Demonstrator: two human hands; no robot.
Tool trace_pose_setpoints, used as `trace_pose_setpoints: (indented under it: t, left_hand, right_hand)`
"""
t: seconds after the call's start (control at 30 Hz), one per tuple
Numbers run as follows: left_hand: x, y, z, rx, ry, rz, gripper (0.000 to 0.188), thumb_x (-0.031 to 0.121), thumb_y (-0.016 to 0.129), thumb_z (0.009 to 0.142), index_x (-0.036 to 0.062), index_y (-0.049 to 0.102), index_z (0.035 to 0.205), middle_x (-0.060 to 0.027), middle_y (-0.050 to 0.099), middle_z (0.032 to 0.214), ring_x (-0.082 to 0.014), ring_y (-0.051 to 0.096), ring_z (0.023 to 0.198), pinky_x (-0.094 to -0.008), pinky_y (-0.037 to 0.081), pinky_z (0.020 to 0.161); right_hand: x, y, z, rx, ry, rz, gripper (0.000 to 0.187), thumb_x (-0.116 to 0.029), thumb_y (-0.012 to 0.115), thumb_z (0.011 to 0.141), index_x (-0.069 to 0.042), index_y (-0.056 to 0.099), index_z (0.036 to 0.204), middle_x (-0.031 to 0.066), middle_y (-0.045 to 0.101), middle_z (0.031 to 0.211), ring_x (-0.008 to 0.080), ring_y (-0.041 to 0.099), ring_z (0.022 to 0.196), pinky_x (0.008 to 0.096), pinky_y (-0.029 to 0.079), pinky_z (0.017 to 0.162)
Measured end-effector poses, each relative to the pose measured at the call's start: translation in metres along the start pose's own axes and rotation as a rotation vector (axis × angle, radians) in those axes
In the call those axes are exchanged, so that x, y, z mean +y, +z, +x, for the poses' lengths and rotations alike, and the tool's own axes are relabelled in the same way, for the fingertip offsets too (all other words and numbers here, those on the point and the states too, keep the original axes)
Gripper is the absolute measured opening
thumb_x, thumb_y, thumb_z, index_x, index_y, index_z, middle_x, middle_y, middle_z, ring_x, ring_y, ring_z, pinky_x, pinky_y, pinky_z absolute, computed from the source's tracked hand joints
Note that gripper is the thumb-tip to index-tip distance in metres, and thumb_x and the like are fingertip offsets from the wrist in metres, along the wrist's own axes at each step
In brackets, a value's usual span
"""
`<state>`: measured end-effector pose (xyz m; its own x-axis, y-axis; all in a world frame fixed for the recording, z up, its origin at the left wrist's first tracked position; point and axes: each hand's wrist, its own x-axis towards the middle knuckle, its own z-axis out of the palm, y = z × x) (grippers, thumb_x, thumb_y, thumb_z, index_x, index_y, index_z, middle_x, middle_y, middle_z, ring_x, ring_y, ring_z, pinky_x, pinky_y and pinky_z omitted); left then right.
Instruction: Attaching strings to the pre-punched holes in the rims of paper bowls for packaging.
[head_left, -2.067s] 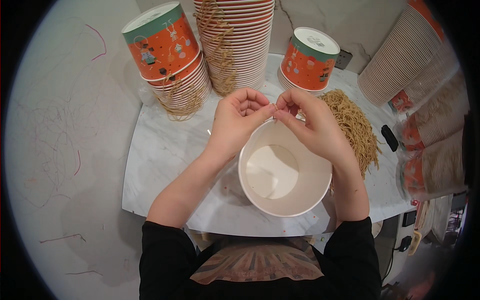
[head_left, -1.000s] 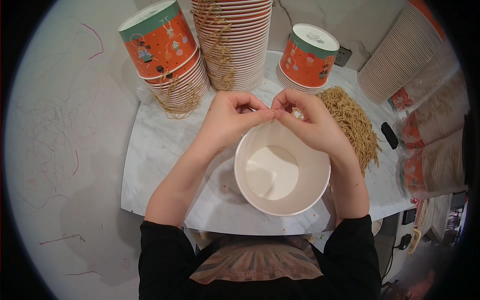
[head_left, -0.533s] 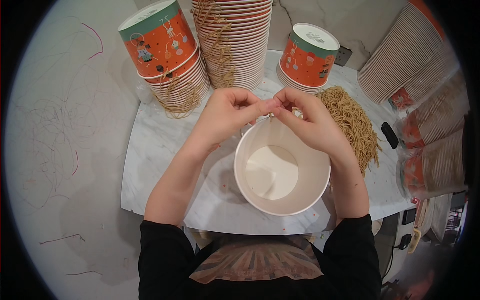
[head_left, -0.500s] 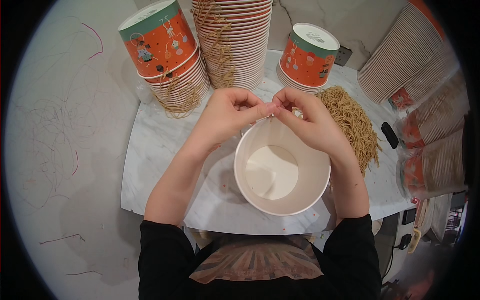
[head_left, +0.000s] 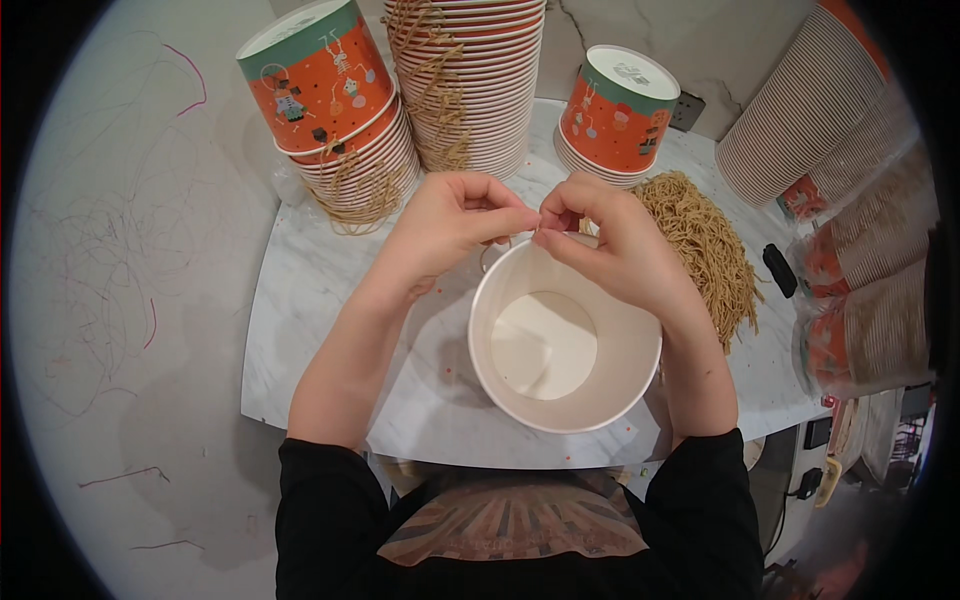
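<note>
An open paper bucket [head_left: 505,385], white inside, stands at the table's front with its mouth toward me. Over its far rim, my left hand [head_left: 450,222] and my right hand [head_left: 612,238] are closed in fingertip pinches, almost touching. A thin tan cord [head_left: 486,260] loops out below my left fingers beside the rim; its other parts are mostly hidden by the fingers. Just beyond my right wrist lies a heap of tan cords [head_left: 705,250].
Upside-down orange and green buckets [head_left: 320,85] top a stack at back left, with cords hanging on it. A taller bucket stack [head_left: 490,100] and a shorter one [head_left: 618,120] stand behind my hands. Wrapped stacks [head_left: 850,240] and a black object [head_left: 778,270] are at right.
My fingertips have shifted slightly left and drawn a little apart, still pinching over the far rim. More of the cord loop shows beside the bucket.
</note>
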<state>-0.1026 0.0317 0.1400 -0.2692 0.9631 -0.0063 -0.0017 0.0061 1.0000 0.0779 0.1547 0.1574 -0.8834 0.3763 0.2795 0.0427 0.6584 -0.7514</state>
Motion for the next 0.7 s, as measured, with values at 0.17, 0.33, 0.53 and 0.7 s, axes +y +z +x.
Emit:
trace_pose_setpoints:
  t: [0.17,0.33,0.53,0.7]
  left_hand:
    - [-0.003,-0.006,0.004,0.024,-0.019,-0.039,0.014,0.011,0.079,0.086,0.0006,0.073,0.092,-0.0016,0.072,0.083,-0.0053,0.062,0.070,-0.0200,0.048,0.062]
    - [-0.004,-0.010,0.006,-0.007,-0.064,-0.004,0.012,0.012,0.080,0.085,0.0032,0.073,0.091,-0.0013,0.073,0.082,-0.0052,0.062,0.070,-0.0194,0.047,0.061]
    - [-0.004,-0.020,0.009,-0.059,-0.113,0.008,0.011,0.012,0.079,0.085,0.0037,0.073,0.090,-0.0038,0.074,0.084,-0.0060,0.062,0.071,-0.0200,0.050,0.066]
    - [-0.010,-0.020,0.012,-0.048,-0.091,0.025,0.011,0.011,0.079,0.083,0.0028,0.072,0.087,-0.0047,0.073,0.082,-0.0074,0.063,0.072,-0.0218,0.050,0.067]
  right_hand:
    - [0.000,-0.001,-0.001,-0.020,0.012,0.017,0.012,-0.007,0.068,0.082,0.001,0.060,0.087,0.0035,0.055,0.083,0.0132,0.056,0.078,0.0284,0.047,0.074]
    - [0.000,-0.001,-0.001,-0.017,0.011,0.029,0.012,-0.007,0.067,0.080,0.001,0.059,0.085,0.0039,0.054,0.082,0.0136,0.055,0.078,0.0284,0.047,0.074]
    - [0.000,-0.001,-0.001,-0.031,0.008,0.029,0.012,-0.007,0.064,0.078,0.001,0.058,0.084,0.0045,0.053,0.082,0.0144,0.054,0.079,0.0292,0.046,0.075]
    - [-0.003,-0.001,-0.001,-0.069,0.009,0.017,0.011,-0.006,0.063,0.078,0.001,0.058,0.085,0.0053,0.052,0.082,0.0149,0.053,0.079,0.0295,0.045,0.074]
